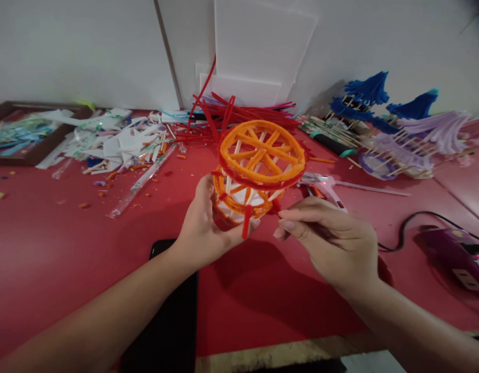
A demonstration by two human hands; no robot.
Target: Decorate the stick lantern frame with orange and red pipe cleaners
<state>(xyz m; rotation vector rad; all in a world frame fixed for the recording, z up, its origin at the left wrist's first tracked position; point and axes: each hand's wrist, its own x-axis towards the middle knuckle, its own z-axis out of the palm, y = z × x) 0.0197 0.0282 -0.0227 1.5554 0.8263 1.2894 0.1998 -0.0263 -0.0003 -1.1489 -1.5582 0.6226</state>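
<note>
My left hand (208,225) grips the lower ring of a small carousel-like frame (262,158) and holds it above the red table. Its two rings are wrapped in orange pipe cleaner, with spokes across the top and pale wooden sticks between them. Short red pipe cleaner pieces (246,221) stick out from the lower ring. My right hand (324,233) is at the frame's lower right, thumb and fingers pinched at the end of another short red pipe cleaner piece (276,204). The fingertips partly hide that end.
Behind the frame lie red pipe cleaners (255,116). A pink glue gun (330,189) rests at right, near blue and lilac roofed models (414,129). Scraps (126,142) and a brown tray (41,147) are at left. A black phone (165,316) and a purple power strip (452,254) lie nearer.
</note>
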